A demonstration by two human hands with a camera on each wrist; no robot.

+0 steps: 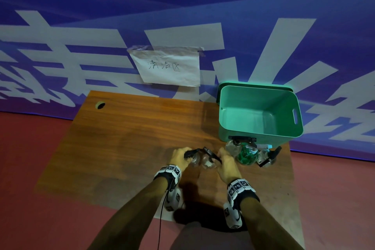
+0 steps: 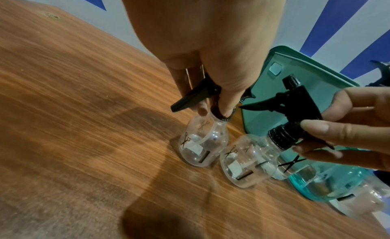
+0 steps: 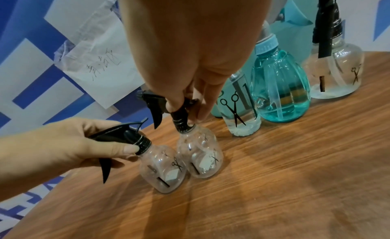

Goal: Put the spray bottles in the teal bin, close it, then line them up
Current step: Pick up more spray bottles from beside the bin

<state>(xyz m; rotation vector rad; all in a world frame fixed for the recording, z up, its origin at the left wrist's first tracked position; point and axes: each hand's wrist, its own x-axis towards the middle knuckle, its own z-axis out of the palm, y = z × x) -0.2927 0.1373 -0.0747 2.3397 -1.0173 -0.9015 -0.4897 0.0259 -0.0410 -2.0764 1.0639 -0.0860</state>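
Two small clear spray bottles with black trigger heads stand side by side on the wooden table (image 1: 121, 138). My left hand (image 1: 179, 156) (image 2: 213, 109) grips the neck of the left bottle (image 1: 193, 162) (image 2: 203, 142) (image 3: 162, 169). With my right hand (image 1: 225, 160) (image 3: 183, 115) I pinch the collar of the right bottle (image 1: 209, 164) (image 2: 246, 160) (image 3: 200, 157). The teal bin (image 1: 243, 99) stands open and empty at the back right. In front of it are a clear bottle (image 1: 233, 147) (image 3: 238, 109), a teal bottle (image 1: 247, 155) (image 3: 280, 89) and another clear bottle (image 1: 265, 157) (image 3: 337, 70).
The bin's dark teal lid (image 1: 253, 85) stands behind the bin against the blue wall. A paper note (image 1: 168, 67) is taped to the wall. A cable hole (image 1: 100, 105) sits at the table's far left. The table's right edge lies close to the bottles.
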